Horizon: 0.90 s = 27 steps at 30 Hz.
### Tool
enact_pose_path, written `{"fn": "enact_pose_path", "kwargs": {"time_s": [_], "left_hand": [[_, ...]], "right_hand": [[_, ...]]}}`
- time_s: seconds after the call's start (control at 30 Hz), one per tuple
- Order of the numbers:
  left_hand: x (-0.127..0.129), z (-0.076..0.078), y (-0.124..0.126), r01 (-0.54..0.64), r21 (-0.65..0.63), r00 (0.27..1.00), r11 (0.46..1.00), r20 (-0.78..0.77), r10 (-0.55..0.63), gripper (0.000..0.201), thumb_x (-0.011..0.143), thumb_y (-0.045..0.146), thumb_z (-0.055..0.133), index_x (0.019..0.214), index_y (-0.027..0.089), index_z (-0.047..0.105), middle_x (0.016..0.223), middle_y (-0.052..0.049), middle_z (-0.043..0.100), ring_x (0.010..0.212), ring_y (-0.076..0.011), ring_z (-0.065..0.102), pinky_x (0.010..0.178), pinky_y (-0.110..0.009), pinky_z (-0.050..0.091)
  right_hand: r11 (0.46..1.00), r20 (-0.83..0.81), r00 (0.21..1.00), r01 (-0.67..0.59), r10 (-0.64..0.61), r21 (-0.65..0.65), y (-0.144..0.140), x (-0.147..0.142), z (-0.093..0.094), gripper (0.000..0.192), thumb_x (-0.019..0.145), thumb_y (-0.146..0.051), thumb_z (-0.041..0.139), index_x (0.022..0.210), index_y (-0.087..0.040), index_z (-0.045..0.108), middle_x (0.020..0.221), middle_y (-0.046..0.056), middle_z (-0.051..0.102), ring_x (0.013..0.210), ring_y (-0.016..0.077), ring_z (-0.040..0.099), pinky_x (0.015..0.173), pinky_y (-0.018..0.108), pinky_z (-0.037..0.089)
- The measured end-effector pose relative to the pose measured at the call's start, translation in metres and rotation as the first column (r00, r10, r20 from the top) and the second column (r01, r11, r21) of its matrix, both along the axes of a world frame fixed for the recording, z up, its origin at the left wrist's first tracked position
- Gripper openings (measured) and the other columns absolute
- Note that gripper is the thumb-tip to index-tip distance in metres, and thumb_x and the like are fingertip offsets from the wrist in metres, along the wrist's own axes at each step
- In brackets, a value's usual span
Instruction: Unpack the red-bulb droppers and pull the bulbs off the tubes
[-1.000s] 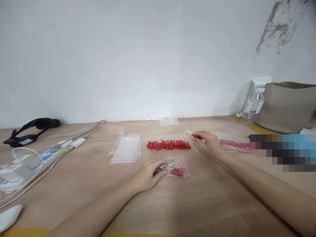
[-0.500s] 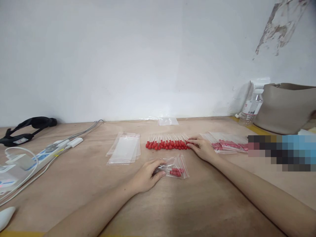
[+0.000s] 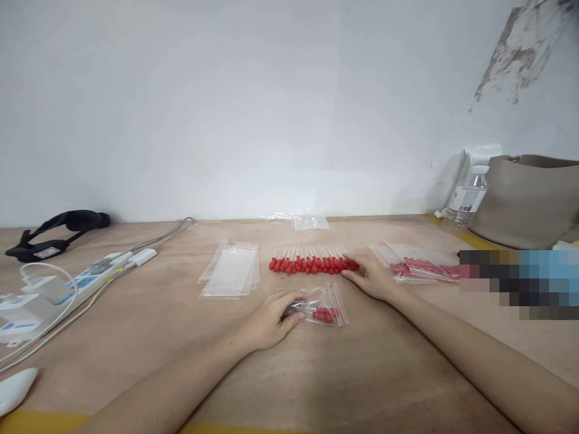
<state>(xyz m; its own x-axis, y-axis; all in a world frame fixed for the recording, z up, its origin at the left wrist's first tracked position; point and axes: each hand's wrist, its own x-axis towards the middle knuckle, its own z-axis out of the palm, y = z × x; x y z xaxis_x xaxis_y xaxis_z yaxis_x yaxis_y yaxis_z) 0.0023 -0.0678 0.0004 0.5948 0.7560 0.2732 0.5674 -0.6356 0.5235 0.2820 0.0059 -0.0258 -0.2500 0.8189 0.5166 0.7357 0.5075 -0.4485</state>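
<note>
My left hand [image 3: 277, 319] rests on the table, thumb and fingers closed on the end of a clear zip bag [image 3: 340, 301]. Inside that bag lie a few droppers with red bulbs. Farther back is a row of droppers [image 3: 307, 264], their red bulbs facing me and thin clear stems pointing to the wall. At the row's right end, my right hand [image 3: 373, 276] has its fingers curled over the last red bulbs; its fingertips partly hide how many it grips. Flat zip bags [image 3: 230, 271] lie stacked left of the row.
Filled bags with red droppers [image 3: 416, 268] lie right of my right hand. A plastic bottle [image 3: 470, 196] and a grey-brown container [image 3: 525, 199] stand at the back right. On the left are a power strip [image 3: 85, 280] with cables and a black strap-like headset [image 3: 58, 235].
My right hand's fingers have curled in over the bulbs at the row's right end. The left hand keeps its hold on the bag; the view has shifted slightly.
</note>
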Motion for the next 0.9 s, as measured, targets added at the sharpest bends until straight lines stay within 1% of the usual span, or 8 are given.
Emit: {"fn": "enact_pose_path", "kwargs": {"time_s": [0.13,0.2,0.3,0.4,0.47,0.63,0.77,0.9], "left_hand": [[0.0,0.001,0.0,0.001,-0.01,1.0,1.0,-0.001,-0.001,0.033,0.083,0.027,0.047,0.116,0.022,0.048,0.114,-0.004,0.056,0.104,-0.018,0.051,0.09,-0.032,0.04],[0.0,0.001,0.0,0.0,-0.015,1.0,1.0,-0.004,-0.001,0.034,0.083,0.027,0.047,0.116,0.022,0.048,0.114,-0.005,0.056,0.104,-0.0182,0.051,0.089,-0.032,0.041],[0.0,0.0,-0.001,-0.008,-0.011,1.0,1.0,-0.011,0.008,0.034,0.083,0.028,0.047,0.117,0.022,0.047,0.114,-0.005,0.055,0.103,-0.0185,0.051,0.089,-0.032,0.041],[0.0,-0.001,0.0,-0.017,0.014,1.0,1.0,-0.007,0.017,0.035,0.082,0.029,0.048,0.116,0.022,0.047,0.115,-0.005,0.055,0.104,-0.0193,0.051,0.09,-0.033,0.04],[0.0,-0.002,0.0,-0.021,0.034,1.0,0.999,-0.005,0.021,0.034,0.083,0.029,0.047,0.116,0.022,0.047,0.115,-0.005,0.055,0.104,-0.0195,0.05,0.09,-0.034,0.04],[0.003,-0.005,0.002,-0.053,0.072,0.999,0.996,0.006,0.052,0.03,0.084,0.025,0.044,0.113,0.021,0.049,0.111,-0.005,0.057,0.102,-0.0188,0.051,0.09,-0.034,0.04],[0.005,-0.007,0.003,-0.095,0.081,0.995,0.992,0.018,0.094,0.024,0.084,0.025,0.044,0.106,0.02,0.053,0.103,-0.005,0.06,0.096,-0.0184,0.054,0.086,-0.033,0.042],[0.005,-0.006,0.004,-0.105,0.073,0.994,0.992,0.02,0.104,0.024,0.084,0.026,0.045,0.105,0.02,0.054,0.103,-0.005,0.06,0.096,-0.0187,0.054,0.086,-0.033,0.042]], "right_hand": [[0.99,-0.073,0.997,0.021,-0.012,0.136,-0.004,0.0,0.005,0.033,0.076,-0.038,0.052,0.102,-0.018,0.058,0.094,0.008,0.061,0.09,0.0217,0.054,0.081,0.037,0.042],[0.988,-0.123,0.992,0.02,0.0,0.155,-0.011,-0.002,0.009,0.024,0.077,-0.036,0.052,0.091,-0.019,0.06,0.084,0.006,0.061,0.082,0.02,0.054,0.077,0.035,0.042],[0.989,-0.1,0.985,-0.137,0.142,0.047,-0.026,-0.008,0.017,0.018,0.076,-0.036,0.053,0.075,-0.02,0.061,0.073,0.004,0.059,0.072,0.0172,0.053,0.07,0.032,0.042],[0.924,-0.028,0.931,-0.364,0.363,-0.116,-0.041,-0.019,0.024,0.02,0.074,-0.04,0.057,0.075,-0.02,0.063,0.074,0.003,0.058,0.075,0.0166,0.051,0.072,0.032,0.041],[0.882,-0.01,0.9,-0.43,0.436,-0.191,-0.048,-0.026,0.028,0.023,0.074,-0.042,0.057,0.083,-0.021,0.064,0.081,0.004,0.058,0.081,0.0172,0.05,0.075,0.032,0.039],[0.863,0.035,0.891,-0.428,0.452,-0.267,-0.052,-0.038,0.032,0.029,0.07,-0.045,0.061,0.091,-0.026,0.066,0.088,0.004,0.056,0.085,0.018,0.048,0.077,0.032,0.038],[0.899,0.083,0.917,-0.36,0.39,-0.25,-0.051,-0.043,0.03,0.029,0.065,-0.046,0.065,0.088,-0.028,0.068,0.084,0.004,0.055,0.082,0.0185,0.047,0.073,0.031,0.038],[0.919,0.074,0.934,-0.326,0.349,-0.222,-0.053,-0.047,0.027,0.022,0.07,-0.041,0.062,0.082,-0.025,0.069,0.078,0.004,0.054,0.078,0.0177,0.047,0.069,0.03,0.039]]}}
